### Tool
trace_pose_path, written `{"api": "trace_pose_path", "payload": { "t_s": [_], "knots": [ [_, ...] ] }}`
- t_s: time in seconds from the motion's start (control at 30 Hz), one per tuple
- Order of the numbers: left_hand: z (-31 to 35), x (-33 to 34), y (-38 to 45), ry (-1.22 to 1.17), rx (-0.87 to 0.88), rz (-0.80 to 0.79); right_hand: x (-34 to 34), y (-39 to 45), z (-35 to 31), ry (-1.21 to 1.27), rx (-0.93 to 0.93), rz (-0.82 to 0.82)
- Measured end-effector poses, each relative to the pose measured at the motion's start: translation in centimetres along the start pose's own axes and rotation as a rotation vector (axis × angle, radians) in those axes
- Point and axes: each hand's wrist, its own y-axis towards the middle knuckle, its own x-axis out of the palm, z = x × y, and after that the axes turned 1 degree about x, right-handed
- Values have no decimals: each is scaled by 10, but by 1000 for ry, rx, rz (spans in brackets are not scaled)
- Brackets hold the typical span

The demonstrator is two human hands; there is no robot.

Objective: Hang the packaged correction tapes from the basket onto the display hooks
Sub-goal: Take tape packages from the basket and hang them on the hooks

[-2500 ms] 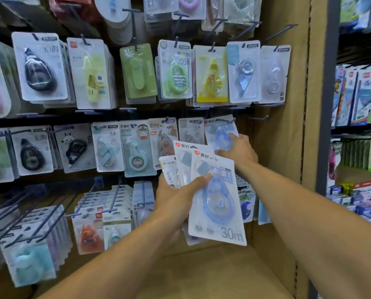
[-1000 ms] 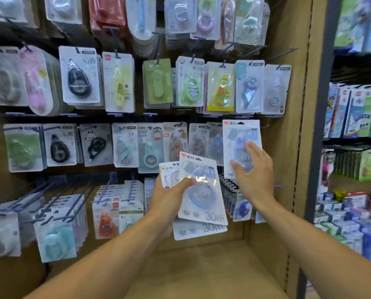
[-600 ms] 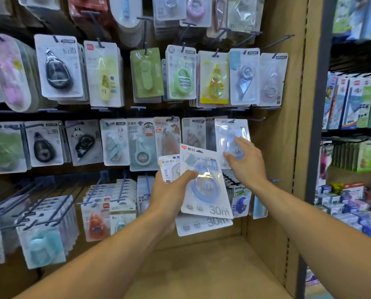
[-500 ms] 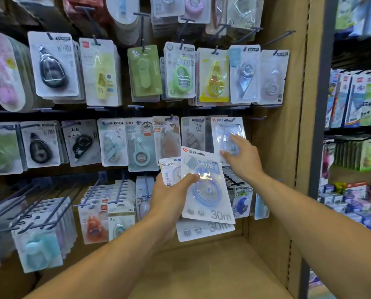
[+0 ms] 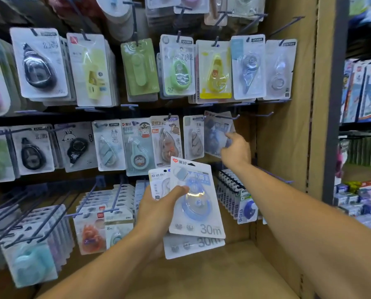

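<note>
**One pack on the hook, a fan of packs waiting in your other hand**

Your left hand [image 5: 158,210] holds a small stack of flat blister-carded correction tapes; the front one is a white card with a clear bubble over a blue round tape [image 5: 196,201], marked 30m. Your thumb is pressed across its face and the fingers are curled behind, so the hand is closed on the stack. At least two more cards show behind it, one peeking out to the left and one below.

Your right hand [image 5: 236,152] is up at the middle row, fingers loosely spread, the tips touching the lower edge of a pale blue carded tape [image 5: 217,134] hanging on a thin dark wire display hook [image 5: 230,117] beside the brown board side panel [image 5: 286,126]. It grips nothing that can be seen. The basket is out of view.

These packs should be light and fairly stiff, but the glossy faces look slippery and the cards will slide against each other. Pinch the next one at its top corners, close to the punched slot, so the slot stays clear for the hook tip. Avoid squeezing the bubble; thin plastic dents easily.
</note>
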Motion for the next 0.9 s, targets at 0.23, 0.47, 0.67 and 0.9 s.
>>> {"api": "trace_pose_path", "payload": {
  "t_s": [0.23,0.47,0.67,0.9],
  "knots": [
    [-5,11,-6,-72,35,72,-40,-129,-32,374,-142,-108],
    [-3,15,-19,26,74,119,-57,-220,-27,214,-214,-398],
    [0,17,-27,64,61,25,-66,-215,-38,345,-118,-396],
    [12,13,-35,111,5,-75,-67,-181,-24,175,-184,-183]
  ]
}}
